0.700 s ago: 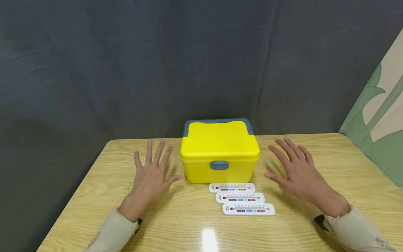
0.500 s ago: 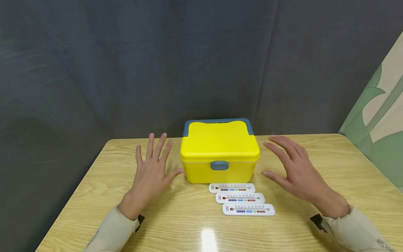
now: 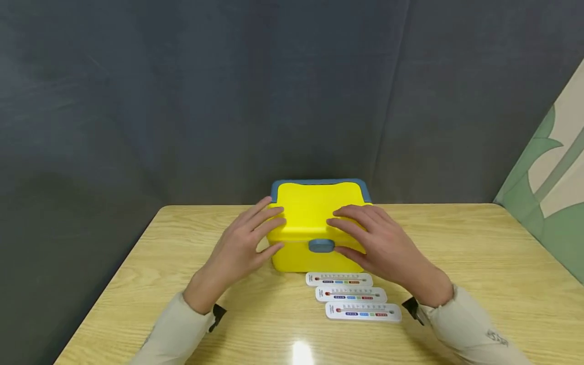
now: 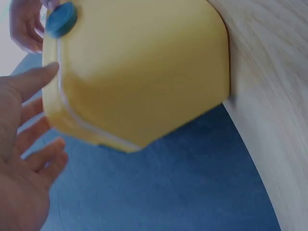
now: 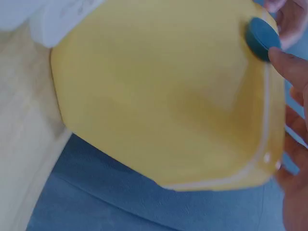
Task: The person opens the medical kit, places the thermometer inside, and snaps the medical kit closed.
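A yellow storage box [image 3: 296, 258] with a closed lid, blue handle and blue latch [image 3: 321, 246] stands at the table's far side. My left hand [image 3: 237, 248] is at its left front corner, fingers spread along the lid's edge; in the left wrist view the thumb [image 4: 41, 79] lies at the lid seam. My right hand [image 3: 383, 243] is over the lid's right front, fingers gently bent. The right wrist view has its thumb [image 5: 288, 65] at the latch's edge, seemingly touching it. Three white thermometers [image 3: 339, 279] [image 3: 351, 294] [image 3: 363, 312] lie before the box.
The wooden table [image 3: 150, 284] carries everything. A dark cloth [image 3: 228, 101] hangs right behind its far edge and along the left. A green and cream patterned panel [image 3: 547, 177] is at the right.
Both hands have come inward from either side of the box to its front edge, the right thumb reaching the latch. The view has shifted slightly; box and thermometers stay put.
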`<state>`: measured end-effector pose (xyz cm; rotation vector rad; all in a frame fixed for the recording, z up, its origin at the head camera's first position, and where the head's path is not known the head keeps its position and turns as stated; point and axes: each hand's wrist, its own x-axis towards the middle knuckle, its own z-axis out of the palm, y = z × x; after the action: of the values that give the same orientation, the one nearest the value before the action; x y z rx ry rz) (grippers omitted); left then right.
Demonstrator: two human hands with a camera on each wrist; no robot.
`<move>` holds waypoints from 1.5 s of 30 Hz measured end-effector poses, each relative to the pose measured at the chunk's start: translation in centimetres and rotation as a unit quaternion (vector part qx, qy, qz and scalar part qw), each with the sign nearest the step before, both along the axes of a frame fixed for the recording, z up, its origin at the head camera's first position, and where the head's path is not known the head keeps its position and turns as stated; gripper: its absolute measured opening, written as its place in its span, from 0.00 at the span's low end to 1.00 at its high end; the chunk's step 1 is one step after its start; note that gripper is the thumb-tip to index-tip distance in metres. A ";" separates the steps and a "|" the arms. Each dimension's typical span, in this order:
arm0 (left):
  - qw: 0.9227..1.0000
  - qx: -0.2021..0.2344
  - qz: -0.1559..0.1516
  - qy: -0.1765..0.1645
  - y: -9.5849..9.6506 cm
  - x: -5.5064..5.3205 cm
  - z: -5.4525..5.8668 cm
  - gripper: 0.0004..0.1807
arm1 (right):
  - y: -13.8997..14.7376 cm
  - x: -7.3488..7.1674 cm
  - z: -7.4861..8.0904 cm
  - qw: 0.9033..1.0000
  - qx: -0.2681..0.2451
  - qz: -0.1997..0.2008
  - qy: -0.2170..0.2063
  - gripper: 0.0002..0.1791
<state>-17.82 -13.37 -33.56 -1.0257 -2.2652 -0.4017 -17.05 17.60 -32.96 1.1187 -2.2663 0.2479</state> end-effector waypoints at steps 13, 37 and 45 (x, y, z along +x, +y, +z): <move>0.998 0.010 -0.009 0.065 2.3 -0.5 -1.3 0.29 | -2.3 -0.1 -1.3 0.997 0.000 -0.053 0.058 0.38; 0.998 0.051 -0.028 0.015 2.0 -0.5 -1.5 0.23 | -2.1 -0.1 -1.9 0.994 0.038 -0.059 0.087 0.30; 0.998 0.053 -0.026 0.014 2.0 -0.5 -1.5 0.22 | -1.9 -0.1 -2.0 0.996 0.022 -0.028 0.082 0.27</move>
<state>-18.34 -11.39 -35.11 -1.0311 -2.1724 -0.5212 -17.13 15.66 -35.01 1.0559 -2.1630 0.0806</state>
